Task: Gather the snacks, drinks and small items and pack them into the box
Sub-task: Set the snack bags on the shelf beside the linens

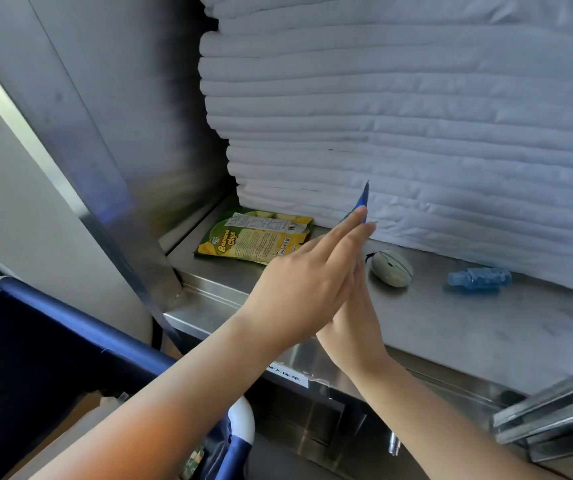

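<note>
the left hand point(305, 285) and the right hand point(359, 306) are pressed flat against each other, palms facing, all fingers straight and pointing up and away from me. between the fingertips they sandwich a thin blue packet point(364, 199). only its pointed top corner shows above the fingers, and neither hand curls round it. the left hand lies in front and covers most of the right. both bare forearms reach in from the bottom of the view and cross over the front edge of a steel shelf point(485, 334).

just left of the hands, a yellow and green banana chips bag point(253, 239) lies flat on the shelf near its back left corner, partly hidden by the left hand. just right of the hands sits a grey-green oval pouch point(391, 268) with a dark cord at its left end. further right, apart from the pouch, a small blue bottle point(479, 279) lies on its side.

behind all of these a tall stack of white folded linen point(416, 116) rises from the shelf. a white label point(286, 375) with dark characters is stuck on the shelf's front lip. low on the left runs a blue rail point(80, 320) over dark fabric.
</note>
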A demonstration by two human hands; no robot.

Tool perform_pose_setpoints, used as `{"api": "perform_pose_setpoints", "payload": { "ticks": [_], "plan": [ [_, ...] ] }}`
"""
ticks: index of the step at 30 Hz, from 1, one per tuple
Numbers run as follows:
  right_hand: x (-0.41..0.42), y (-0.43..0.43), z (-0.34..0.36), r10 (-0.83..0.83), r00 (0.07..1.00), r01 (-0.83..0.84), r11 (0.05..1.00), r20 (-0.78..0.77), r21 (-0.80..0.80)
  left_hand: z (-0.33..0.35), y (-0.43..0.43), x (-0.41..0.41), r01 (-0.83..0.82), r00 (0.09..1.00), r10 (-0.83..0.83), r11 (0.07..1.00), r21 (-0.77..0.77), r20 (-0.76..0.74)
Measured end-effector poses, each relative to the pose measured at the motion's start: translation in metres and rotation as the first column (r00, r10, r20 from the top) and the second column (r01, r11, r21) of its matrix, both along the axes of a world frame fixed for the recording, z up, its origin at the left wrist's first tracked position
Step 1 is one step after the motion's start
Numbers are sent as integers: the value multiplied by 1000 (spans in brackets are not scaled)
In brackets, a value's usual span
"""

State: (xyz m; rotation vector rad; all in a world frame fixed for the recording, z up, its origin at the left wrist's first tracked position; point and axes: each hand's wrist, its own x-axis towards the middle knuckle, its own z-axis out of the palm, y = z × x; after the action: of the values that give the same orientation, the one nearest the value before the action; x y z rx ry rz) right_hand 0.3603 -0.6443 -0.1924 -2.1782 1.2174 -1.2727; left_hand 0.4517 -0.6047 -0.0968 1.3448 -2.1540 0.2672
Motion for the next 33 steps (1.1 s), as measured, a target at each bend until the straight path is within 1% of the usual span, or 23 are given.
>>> {"api": "perform_pose_setpoints", "payload": {
  "ticks": [1,3,4,7,8,10,12,15,18,21,24,26,29,31,33],
  "plan": [
    [-1,-2,-1,-5,1000,5,1000,-17,-23,-2,0,3,-13,1000,13,1000,5,-6],
    [0,-5,-3,45,998,-45,999,45,-10,0,-1,8,-50,998,50,999,-16,-24],
    [0,-6,1,60,998,-60,998,30,-5,1,0,9,-58,997,57,998,-34,-45],
    [-4,-5,2,90,996,-90,991,-9,-94,-2,1,11,-63,994,60,997,-35,-95],
    [-6,-5,5,90,996,-92,991,-23,-92,-4,2,12,-75,992,70,996,-43,-104],
    [-11,-6,7,61,993,-75,987,-101,-142,-9,4,15,-95,988,89,995,-34,-128],
    [-20,-6,6,29,977,-67,982,-212,-174,-17,6,17,-125,980,127,992,22,-156],
    [-32,-5,-2,45,933,-109,981,-358,-162,-34,11,21,-169,966,187,979,111,-180],
    [-43,-1,-15,113,893,-161,984,-435,-76,-55,19,28,-210,964,229,967,146,-132],
    [-57,2,-27,109,880,-122,993,-462,3,-76,28,37,-258,951,293,925,278,-96],
    [-72,0,-37,117,834,-114,993,-539,40,-95,31,43,-279,954,301,887,367,-3],
    [-81,-1,-40,137,780,-116,990,-611,74,-103,33,44,-289,956,286,883,369,66],
    [-89,-3,-41,174,710,-130,985,-682,116,-110,33,46,-324,946,307,876,357,104],
    [-93,-5,-40,206,706,-136,978,-678,156,-114,33,49,-368,930,343,853,370,136],
    [-97,-7,-37,226,733,-128,972,-642,195,-115,32,51,-387,921,339,854,347,192]
  ]
}}
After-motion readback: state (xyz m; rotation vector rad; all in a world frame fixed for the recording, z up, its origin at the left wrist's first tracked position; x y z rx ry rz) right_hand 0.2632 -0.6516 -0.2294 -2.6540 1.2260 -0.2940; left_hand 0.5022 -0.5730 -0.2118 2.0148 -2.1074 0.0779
